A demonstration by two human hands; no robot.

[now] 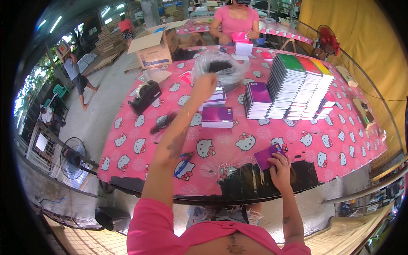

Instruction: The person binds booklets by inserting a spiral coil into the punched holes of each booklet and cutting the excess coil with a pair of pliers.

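My left hand [205, 85] is stretched far over the table at the near side of a clear plastic bag [234, 75]. Dark binding coils [219, 66] lie inside the bag. The fingers look curled together, and anything between them is hidden. Close to the front edge, my right hand [281, 169] grips a small purple notebook [264, 157], which is tilted on the tabletop. Below my left hand sits a purple-covered block of pages [217, 117], with another paper stack [214, 98] partly behind my forearm.
Tall stacks of coil-bound notebooks [290, 63] stand right of centre. A black tape dispenser [145, 97] and blue-handled pliers [183, 165] lie to the left. Beyond are an open carton [156, 47] and a person in pink [237, 20] handling a pink pad. Fans flank the table.
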